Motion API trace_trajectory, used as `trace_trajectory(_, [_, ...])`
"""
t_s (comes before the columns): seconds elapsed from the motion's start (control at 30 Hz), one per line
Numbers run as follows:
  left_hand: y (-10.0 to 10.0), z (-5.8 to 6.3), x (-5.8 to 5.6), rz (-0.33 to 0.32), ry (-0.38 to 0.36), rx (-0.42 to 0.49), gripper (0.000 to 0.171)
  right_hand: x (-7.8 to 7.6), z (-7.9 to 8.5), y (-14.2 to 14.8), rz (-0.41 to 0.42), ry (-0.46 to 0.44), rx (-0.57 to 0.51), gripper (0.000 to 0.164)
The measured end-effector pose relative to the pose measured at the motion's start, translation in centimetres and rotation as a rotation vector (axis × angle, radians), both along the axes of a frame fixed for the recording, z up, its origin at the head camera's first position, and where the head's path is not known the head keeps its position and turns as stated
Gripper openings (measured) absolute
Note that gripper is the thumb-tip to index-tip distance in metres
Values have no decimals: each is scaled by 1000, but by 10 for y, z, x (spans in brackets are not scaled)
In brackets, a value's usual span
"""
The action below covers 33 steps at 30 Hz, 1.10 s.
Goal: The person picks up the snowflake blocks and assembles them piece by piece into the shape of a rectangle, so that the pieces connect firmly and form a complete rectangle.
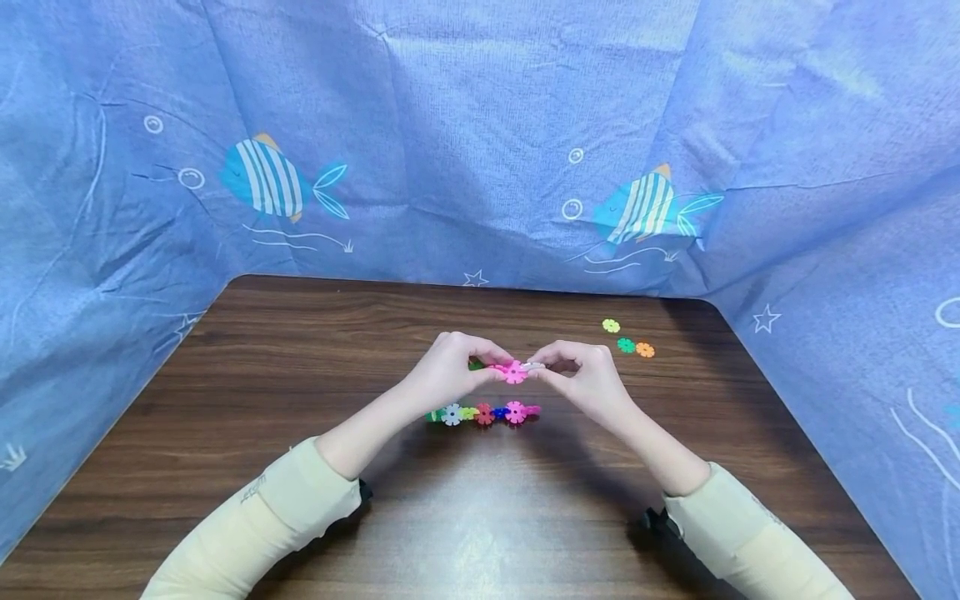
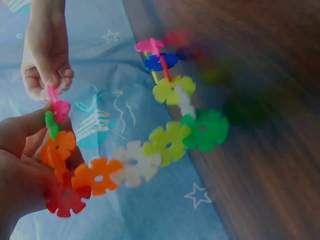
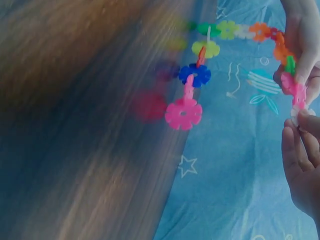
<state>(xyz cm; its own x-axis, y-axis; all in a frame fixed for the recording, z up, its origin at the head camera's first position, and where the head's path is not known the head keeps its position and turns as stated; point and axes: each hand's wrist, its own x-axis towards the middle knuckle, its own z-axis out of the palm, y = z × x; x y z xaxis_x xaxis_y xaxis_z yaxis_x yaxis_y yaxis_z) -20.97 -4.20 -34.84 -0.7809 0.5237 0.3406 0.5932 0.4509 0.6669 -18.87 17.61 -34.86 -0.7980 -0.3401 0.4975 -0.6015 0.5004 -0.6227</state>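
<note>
Pinching from both sides, a pink disc [image 1: 515, 372] is held just above the worktop [image 1: 300, 375] at the middle. The left hand [image 1: 450, 371] is curled around the near end of a chain [image 2: 150, 155] of interlocked coloured discs, with orange and red ones seen against its palm in the left wrist view. The right hand [image 1: 581, 379] is closed in a pinch on a white disc [image 1: 534, 366] set against the pink one. The chain's far end is laid on the worktop just in front of the hands. Three loose discs [image 1: 627, 340], yellow-green, green and orange, are seen well apart at the far right, near the blue cloth [image 1: 480, 125].
</note>
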Motion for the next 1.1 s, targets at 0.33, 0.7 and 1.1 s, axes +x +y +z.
trace_trajectory(0.33, [-8, 10, -7, -2, -89, -33, 19, -31, -22, 39, 63, 29, 102, 32])
trace_trajectory(0.7, [-24, 4, -16, 75, -195, 52, 25, -59, -28, 95, -123, 52, 234, 40])
trace_trajectory(1.1, [-38, -12, -30, 104, -275, 149, 38, -92, -57, 151, -127, 28, 387, 48])
